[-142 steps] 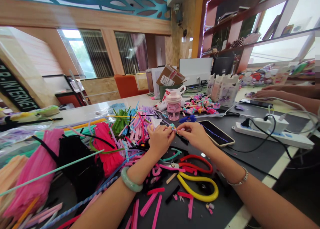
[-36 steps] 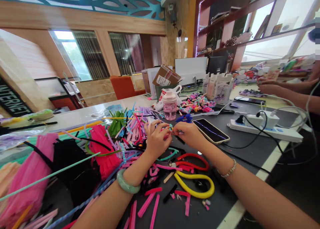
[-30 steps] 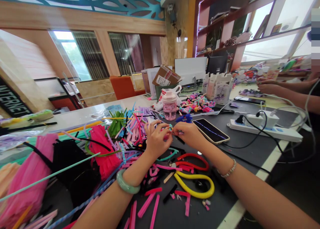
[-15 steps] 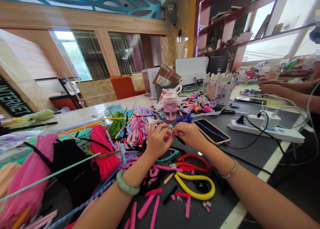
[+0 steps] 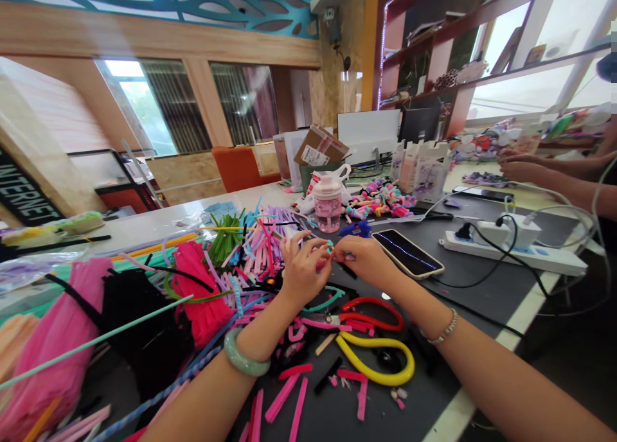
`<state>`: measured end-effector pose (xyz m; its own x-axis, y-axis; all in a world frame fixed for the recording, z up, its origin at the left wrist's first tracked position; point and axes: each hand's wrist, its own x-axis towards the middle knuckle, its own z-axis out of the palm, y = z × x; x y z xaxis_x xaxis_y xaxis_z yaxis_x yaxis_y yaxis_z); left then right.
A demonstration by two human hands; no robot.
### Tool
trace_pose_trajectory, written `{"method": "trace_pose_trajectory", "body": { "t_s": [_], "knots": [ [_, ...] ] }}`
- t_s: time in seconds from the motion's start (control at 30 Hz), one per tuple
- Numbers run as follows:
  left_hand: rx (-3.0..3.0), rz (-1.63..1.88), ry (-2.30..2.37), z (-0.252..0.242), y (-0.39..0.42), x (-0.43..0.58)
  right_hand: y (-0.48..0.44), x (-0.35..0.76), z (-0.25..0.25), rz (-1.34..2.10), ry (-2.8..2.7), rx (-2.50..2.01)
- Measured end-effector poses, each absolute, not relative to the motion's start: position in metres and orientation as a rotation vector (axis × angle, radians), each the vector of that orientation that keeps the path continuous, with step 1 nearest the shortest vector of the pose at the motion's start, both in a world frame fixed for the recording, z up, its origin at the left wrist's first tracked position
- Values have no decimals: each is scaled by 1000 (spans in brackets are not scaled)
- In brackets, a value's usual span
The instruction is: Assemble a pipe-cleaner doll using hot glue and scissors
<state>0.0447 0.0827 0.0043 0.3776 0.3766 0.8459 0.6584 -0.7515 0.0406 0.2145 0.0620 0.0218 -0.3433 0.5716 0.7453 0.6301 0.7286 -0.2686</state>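
Pipe cleaner, I'd say, that little teal scrap (image 5: 330,247) held up between both hands. Can you make it out?

Barely. The fingers hide most of it, and I can't tell whether the bit of pink beside it belongs to it. It's held in the air just above the dark table mat (image 5: 486,297).

How are the hands set?

The right hand (image 5: 364,260) is narrow, with thumb and fingertips closed on the scrap. The left hand (image 5: 303,272) is curled and narrow too, right up against it, but I cannot tell whether it grips or only touches.

How would a piece like that handle?

Very light, I'd judge, and soft outside, with a thin wire core that should bend and stay bent. The fuzz ought to give the skin some bite, so it shouldn't be slippery, but something this short is fiddly. I'd pinch it on the fuzz, close to the end being worked.

What's around it?

Heaps of cut pastel lengths (image 5: 263,252) lie beyond the left hand, with a bundle of hot-pink stems (image 5: 200,294) further left. There's a thick yellow loop (image 5: 371,382) below the right wrist, and a phone (image 5: 407,254) lies just beside the right hand.
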Motion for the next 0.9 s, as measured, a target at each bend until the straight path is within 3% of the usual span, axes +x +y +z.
{"method": "trace_pose_trajectory", "body": {
  "t_s": [0.9],
  "knots": [
    [-2401,-1332,-892,6,80,44,61,216,23,-94,-2027,-910]
  ]
}}
